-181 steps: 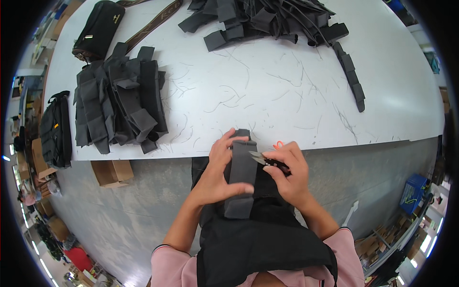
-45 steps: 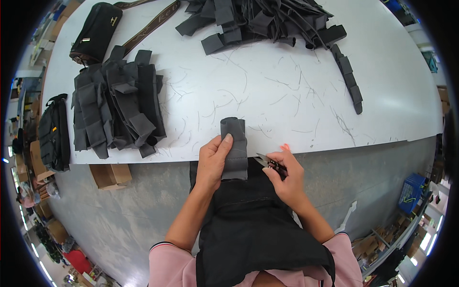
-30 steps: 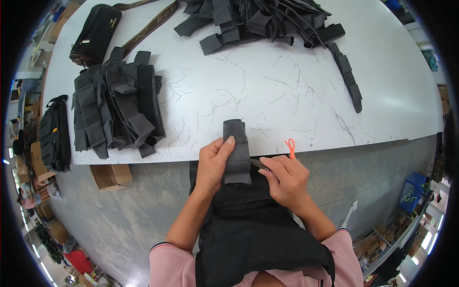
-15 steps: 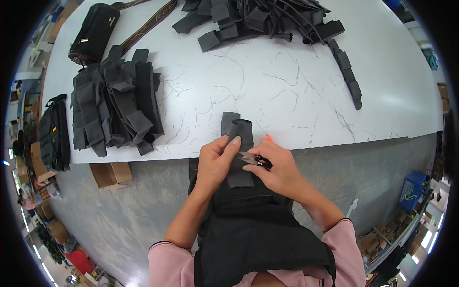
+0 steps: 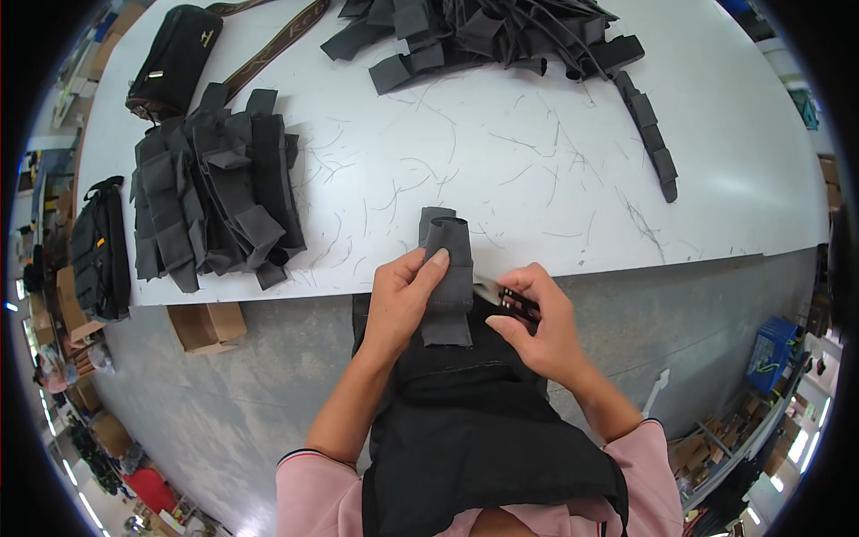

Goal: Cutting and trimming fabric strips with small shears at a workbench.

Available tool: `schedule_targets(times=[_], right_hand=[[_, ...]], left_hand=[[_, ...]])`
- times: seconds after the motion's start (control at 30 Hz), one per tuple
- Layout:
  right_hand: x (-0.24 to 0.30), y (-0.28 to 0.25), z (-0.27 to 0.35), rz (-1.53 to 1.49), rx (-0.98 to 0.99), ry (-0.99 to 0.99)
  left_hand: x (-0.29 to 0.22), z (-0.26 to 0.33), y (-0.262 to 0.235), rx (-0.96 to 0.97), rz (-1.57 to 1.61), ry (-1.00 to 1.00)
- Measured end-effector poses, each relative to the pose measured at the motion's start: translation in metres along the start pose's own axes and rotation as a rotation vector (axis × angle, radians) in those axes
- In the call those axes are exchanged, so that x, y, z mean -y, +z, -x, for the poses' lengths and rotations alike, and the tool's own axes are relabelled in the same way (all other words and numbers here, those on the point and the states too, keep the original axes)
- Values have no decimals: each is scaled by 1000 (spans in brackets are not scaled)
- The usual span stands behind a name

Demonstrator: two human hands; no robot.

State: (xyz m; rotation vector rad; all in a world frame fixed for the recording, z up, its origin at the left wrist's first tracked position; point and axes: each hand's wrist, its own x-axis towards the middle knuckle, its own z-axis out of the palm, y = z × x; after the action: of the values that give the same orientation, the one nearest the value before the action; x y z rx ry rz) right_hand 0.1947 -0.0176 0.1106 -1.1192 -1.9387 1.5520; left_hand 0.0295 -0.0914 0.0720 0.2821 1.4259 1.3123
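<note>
A dark grey strip of folded, stitched fabric (image 5: 450, 300) hangs over the table's front edge, its top end resting above the white surface. My left hand (image 5: 401, 295) grips it from the left, thumb pressed on the front layer. In my right hand (image 5: 548, 324) is a small pair of thread snips (image 5: 514, 302) with dark handles. Their blades point left, just short of the strip's right edge. Part of the blades looks blurred.
On the white table (image 5: 501, 201) lie scattered cut threads, a stack of grey fabric strips (image 5: 215, 192) at left, and a larger heap (image 5: 483, 36) at the back. A black bag (image 5: 176, 58) stands far left. Below is an open cardboard box (image 5: 208, 328).
My right hand has drawn the snips to the right, off the front of the fabric strip. My left hand keeps its hold, with the strip barely shifted.
</note>
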Motion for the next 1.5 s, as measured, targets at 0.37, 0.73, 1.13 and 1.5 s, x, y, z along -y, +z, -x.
schedule_targets(times=[0.37,0.73,1.13,1.5], right_hand=[[12,-35,-33,527,375,-412],[1,-35,-41,222,514,-200],[-1,-31,-19,221,306,-144],[18,-35,-31,456,425,-242]], left_hand=[[-7,7,5,-12,-183,55],[-4,7,2,13,-170,56],[4,4,-5,39,-149,19],[-4,9,4,-9,-202,77]])
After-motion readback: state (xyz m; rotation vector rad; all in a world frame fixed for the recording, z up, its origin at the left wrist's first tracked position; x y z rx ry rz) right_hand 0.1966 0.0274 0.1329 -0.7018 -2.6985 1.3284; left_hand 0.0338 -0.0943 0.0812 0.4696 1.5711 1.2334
